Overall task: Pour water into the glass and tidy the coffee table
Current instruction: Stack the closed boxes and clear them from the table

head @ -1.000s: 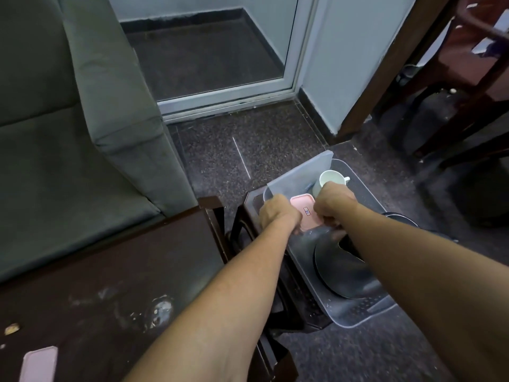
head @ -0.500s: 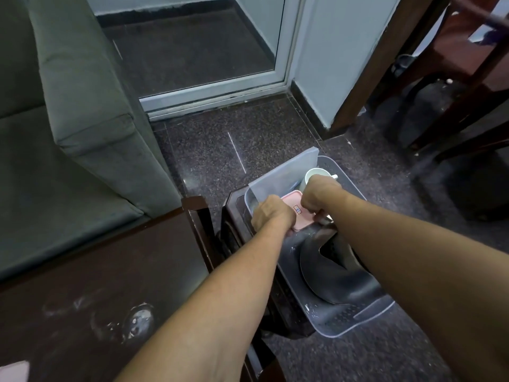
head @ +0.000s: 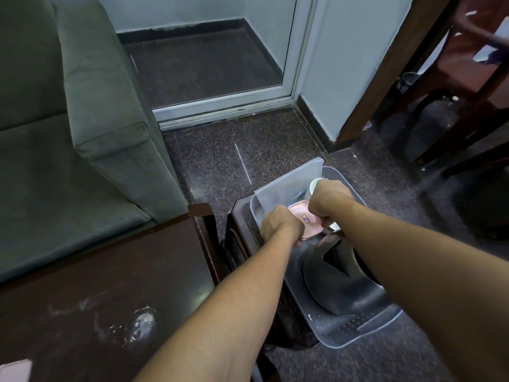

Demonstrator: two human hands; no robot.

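Both my hands reach into a translucent grey plastic bin [head: 366, 333] that stands on a small dark stool right of the coffee table [head: 96, 285]. My left hand [head: 279, 224] and my right hand [head: 329, 199] each grip one side of a small pink box [head: 308, 223] with a printed label, held over the bin. A white cup [head: 314, 186] stands behind my right hand, partly hidden. A dark round plate [head: 338, 288] lies in the near part of the bin. A flat translucent lid [head: 289, 186] leans in the bin's far end.
A grey-green sofa [head: 68, 139] fills the left. The dark table top shows wet smears [head: 137, 325] and a pink object [head: 15, 372] at its near left edge. A glass door [head: 209, 59] is ahead. Dark wooden chairs [head: 468, 86] stand at right on the speckled floor.
The view has shifted slightly. Both hands keep hold of the pink box and have lowered it a little toward the bin.
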